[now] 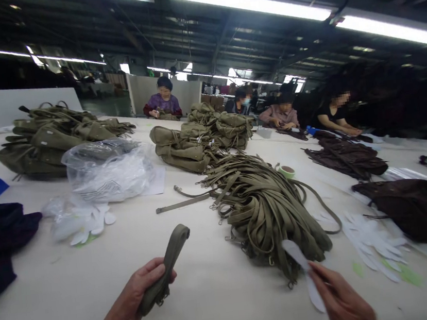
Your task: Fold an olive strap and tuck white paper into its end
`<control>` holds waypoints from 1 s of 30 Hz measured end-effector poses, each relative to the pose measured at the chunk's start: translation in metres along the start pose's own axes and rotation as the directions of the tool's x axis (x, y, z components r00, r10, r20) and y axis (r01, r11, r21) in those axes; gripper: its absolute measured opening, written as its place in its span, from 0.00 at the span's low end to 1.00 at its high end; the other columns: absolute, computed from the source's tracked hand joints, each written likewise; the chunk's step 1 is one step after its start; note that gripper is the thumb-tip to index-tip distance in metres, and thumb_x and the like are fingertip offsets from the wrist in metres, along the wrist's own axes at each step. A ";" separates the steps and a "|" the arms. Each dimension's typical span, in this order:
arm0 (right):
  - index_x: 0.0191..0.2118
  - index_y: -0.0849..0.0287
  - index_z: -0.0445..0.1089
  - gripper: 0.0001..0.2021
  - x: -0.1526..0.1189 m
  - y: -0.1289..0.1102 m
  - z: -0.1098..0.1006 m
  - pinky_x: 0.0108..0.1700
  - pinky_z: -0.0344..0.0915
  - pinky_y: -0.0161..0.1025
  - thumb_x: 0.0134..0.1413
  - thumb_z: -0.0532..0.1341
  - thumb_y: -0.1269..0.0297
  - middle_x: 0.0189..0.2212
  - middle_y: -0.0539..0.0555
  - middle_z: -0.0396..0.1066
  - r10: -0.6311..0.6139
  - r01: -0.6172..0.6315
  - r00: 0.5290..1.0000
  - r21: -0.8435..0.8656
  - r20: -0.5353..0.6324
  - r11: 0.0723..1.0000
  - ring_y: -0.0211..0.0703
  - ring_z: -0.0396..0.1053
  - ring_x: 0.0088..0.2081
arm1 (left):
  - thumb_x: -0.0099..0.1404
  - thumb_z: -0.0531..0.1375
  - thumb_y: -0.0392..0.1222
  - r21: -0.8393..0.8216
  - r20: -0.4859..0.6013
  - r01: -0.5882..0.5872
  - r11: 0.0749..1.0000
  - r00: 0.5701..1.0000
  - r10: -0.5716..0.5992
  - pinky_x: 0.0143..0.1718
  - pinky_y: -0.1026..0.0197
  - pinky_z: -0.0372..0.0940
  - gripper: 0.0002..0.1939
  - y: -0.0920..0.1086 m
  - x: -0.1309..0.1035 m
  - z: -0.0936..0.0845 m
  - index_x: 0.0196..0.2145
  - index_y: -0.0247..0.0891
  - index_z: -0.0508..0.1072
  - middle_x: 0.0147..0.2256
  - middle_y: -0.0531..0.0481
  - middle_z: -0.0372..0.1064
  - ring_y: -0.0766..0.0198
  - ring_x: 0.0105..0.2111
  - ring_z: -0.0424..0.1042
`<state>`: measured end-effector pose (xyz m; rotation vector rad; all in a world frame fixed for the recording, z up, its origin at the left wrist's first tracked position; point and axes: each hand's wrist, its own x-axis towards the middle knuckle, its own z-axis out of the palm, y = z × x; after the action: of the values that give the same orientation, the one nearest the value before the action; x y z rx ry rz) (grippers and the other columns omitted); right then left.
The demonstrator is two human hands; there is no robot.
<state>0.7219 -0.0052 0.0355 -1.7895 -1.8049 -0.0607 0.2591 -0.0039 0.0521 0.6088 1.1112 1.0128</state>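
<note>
My left hand (145,285) is closed round a folded olive strap (175,242), held above the white table, with small metal hardware showing at its lower end. Between the fingertips of my right hand (341,295) is a white paper strip (297,253) with rounded ends and a narrow middle. Just beyond that hand lies a big heap of olive straps (269,200), with metal clips along its near and left edges. One strap end (183,204) sticks out of the heap to the left. Similar white strips (371,239) are spread on the table at the right.
Olive bags (181,148) are piled behind the straps, and more bags (48,144) at the left. A clear plastic bag (110,172) and a tape roll (286,171) lie on the table (216,305). Dark brown bags (409,203) are at right. Several people sit along the far side.
</note>
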 end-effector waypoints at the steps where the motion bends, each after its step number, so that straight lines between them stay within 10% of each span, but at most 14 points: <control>1: 0.49 0.50 0.74 0.21 0.001 -0.036 0.013 0.41 0.76 0.41 0.64 0.51 0.46 0.43 0.55 0.78 0.035 -0.038 0.999 0.103 0.022 0.994 0.48 0.77 0.40 | 0.55 0.68 0.58 0.085 0.039 -0.005 0.996 0.999 0.002 0.26 0.63 0.63 0.21 -0.002 0.002 0.006 0.39 0.39 0.77 0.33 0.48 0.78 0.64 0.27 0.72; 4: 0.40 0.58 0.77 0.19 0.005 -0.135 0.063 0.29 0.71 0.38 0.52 0.65 0.46 0.30 0.55 0.77 0.167 -0.459 0.875 0.671 0.454 0.582 0.48 0.74 0.31 | 0.52 0.68 0.62 0.253 0.137 -0.068 0.965 0.990 0.034 0.28 0.59 0.61 0.27 -0.012 0.009 0.019 0.41 0.40 0.77 0.31 0.46 0.79 0.59 0.29 0.72; 9: 0.33 0.60 0.78 0.12 0.003 -0.221 0.104 0.28 0.62 0.33 0.45 0.70 0.58 0.25 0.51 0.73 -0.043 -0.620 0.777 0.775 0.628 0.121 0.39 0.68 0.28 | 0.49 0.68 0.65 0.266 0.190 -0.137 0.954 0.978 0.087 0.31 0.58 0.60 0.55 -0.026 0.014 0.019 0.66 0.40 0.52 0.27 0.50 0.78 0.58 0.29 0.71; 13: 0.33 0.61 0.79 0.13 -0.001 -0.233 0.106 0.29 0.62 0.33 0.42 0.71 0.59 0.25 0.52 0.74 -0.122 -0.662 0.735 0.744 0.667 0.089 0.39 0.69 0.28 | 0.50 0.68 0.65 0.209 0.096 -0.100 0.973 0.992 0.082 0.28 0.61 0.59 0.65 -0.025 0.005 0.011 0.69 0.34 0.34 0.28 0.50 0.78 0.61 0.26 0.70; 17: 0.35 0.62 0.78 0.16 -0.004 -0.236 0.108 0.27 0.61 0.33 0.40 0.72 0.57 0.26 0.53 0.75 -0.154 -0.704 0.684 0.700 0.713 0.118 0.39 0.70 0.27 | 0.51 0.68 0.64 0.269 0.086 -0.081 0.960 0.994 0.060 0.34 0.59 0.65 0.41 -0.023 0.003 0.004 0.55 0.34 0.71 0.31 0.47 0.79 0.59 0.31 0.73; 21: 0.43 0.60 0.73 0.24 -0.012 -0.237 0.106 0.21 0.57 0.31 0.37 0.73 0.58 0.30 0.54 0.77 -0.165 -0.811 0.557 0.576 0.814 0.102 0.40 0.71 0.24 | 0.57 0.63 0.61 0.452 0.054 -0.125 0.883 0.992 0.113 0.43 0.55 0.69 0.23 -0.024 0.008 -0.011 0.40 0.39 0.79 0.35 0.49 0.80 0.54 0.38 0.76; 26: 0.32 0.62 0.78 0.10 -0.030 -0.237 0.118 0.32 0.63 0.32 0.37 0.68 0.68 0.30 0.55 0.78 -0.165 -0.840 0.538 0.543 0.827 -0.016 0.38 0.72 0.30 | 0.65 0.58 0.51 0.838 0.112 -0.319 0.443 0.895 0.432 0.57 0.47 0.64 0.16 -0.036 0.013 -0.031 0.49 0.52 0.76 0.48 0.52 0.78 0.53 0.50 0.74; 30: 0.35 0.57 0.81 0.15 -0.039 -0.236 0.128 0.41 0.65 0.35 0.39 0.62 0.73 0.31 0.52 0.79 -0.198 -0.750 0.619 0.647 0.760 0.138 0.41 0.73 0.34 | 0.68 0.57 0.43 0.938 0.246 -0.331 0.101 0.843 0.479 0.53 0.41 0.66 0.17 -0.058 0.014 -0.037 0.53 0.54 0.73 0.43 0.52 0.79 0.53 0.45 0.75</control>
<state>0.4527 -0.0083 -0.0002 -1.0507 -1.0999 1.8737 0.2462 -0.0200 -0.0150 2.0573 1.7195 0.6631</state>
